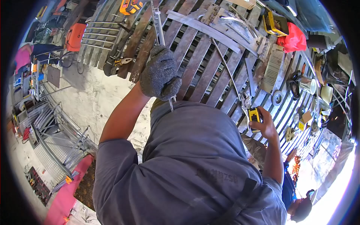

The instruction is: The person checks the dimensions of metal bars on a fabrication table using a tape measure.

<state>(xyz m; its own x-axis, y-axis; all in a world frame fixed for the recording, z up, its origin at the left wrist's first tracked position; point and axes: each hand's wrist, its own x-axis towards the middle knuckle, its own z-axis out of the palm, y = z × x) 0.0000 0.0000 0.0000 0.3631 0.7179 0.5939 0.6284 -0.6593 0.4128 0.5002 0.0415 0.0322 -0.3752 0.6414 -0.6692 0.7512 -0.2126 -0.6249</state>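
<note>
My left hand (160,73), in a dark grey knitted glove, is closed around a long thin metal bar (159,28). The bar extends up over the slatted metal bench (189,62), and its lower end shows below the glove near my waist. On the right, my bare right hand (265,123) grips a yellow and black tape measure (255,115) beside the bench edge. Metal pliers or a clamp (245,102) lie just above the tape measure. A thin rod (226,67) lies slanted across the slats between my hands.
Flat metal strips (204,28), a red bag (294,38), a yellow box (275,23) and a grinding disc (277,98) lie on the bench. An orange case (75,37) and stacked metal frames (56,135) are at left. Another person (300,208) is at the lower right.
</note>
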